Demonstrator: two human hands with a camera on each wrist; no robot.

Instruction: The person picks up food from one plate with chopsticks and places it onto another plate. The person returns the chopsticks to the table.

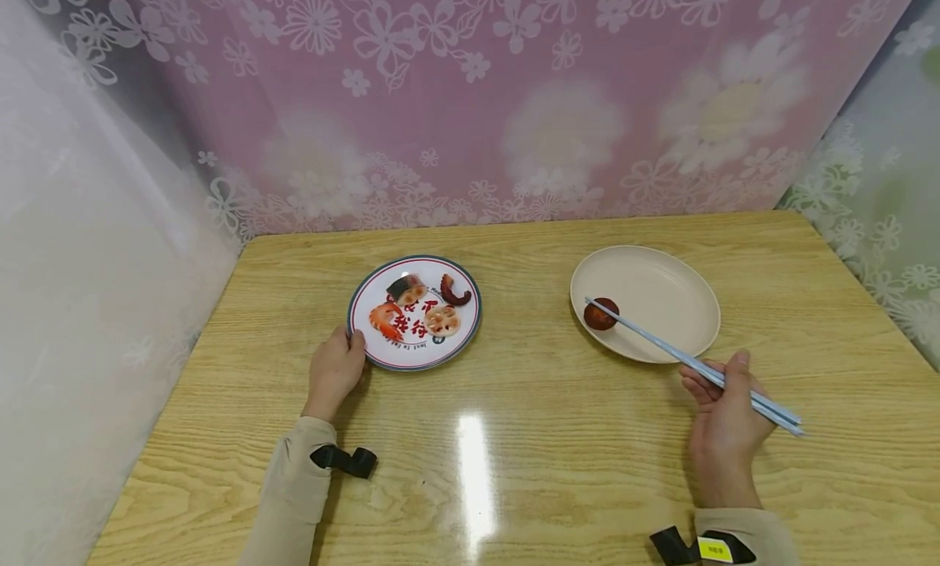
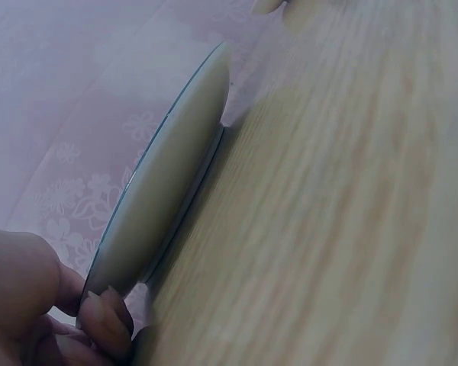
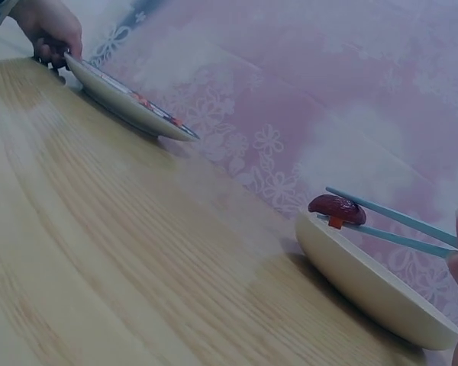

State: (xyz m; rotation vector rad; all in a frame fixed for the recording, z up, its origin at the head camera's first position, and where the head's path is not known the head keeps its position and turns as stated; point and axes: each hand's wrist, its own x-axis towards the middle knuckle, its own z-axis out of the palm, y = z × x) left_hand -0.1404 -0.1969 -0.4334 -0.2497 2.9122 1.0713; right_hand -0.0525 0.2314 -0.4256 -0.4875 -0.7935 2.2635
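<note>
My left hand (image 1: 334,372) pinches the near-left rim of a round white plate (image 1: 400,355) with a green and red border. On that plate lie a shrimp (image 1: 386,320), a lotus root slice (image 1: 443,321), a curled octopus tentacle (image 1: 455,290) and a dark-topped piece (image 1: 406,289). My right hand (image 1: 727,423) holds a pair of light blue chopsticks (image 1: 690,360). Their tips grip a round brown food piece (image 3: 337,209), like a mushroom cap, one stick above it and one below. The piece is at the left rim of a beige oval plate (image 1: 664,293).
Both plates stand on a wood-grain table (image 1: 529,435), apart from each other. A pink floral curtain (image 1: 470,101) hangs along the table's far edge, with pale cloth at both sides. Black straps (image 1: 343,460) sit around the sleeves.
</note>
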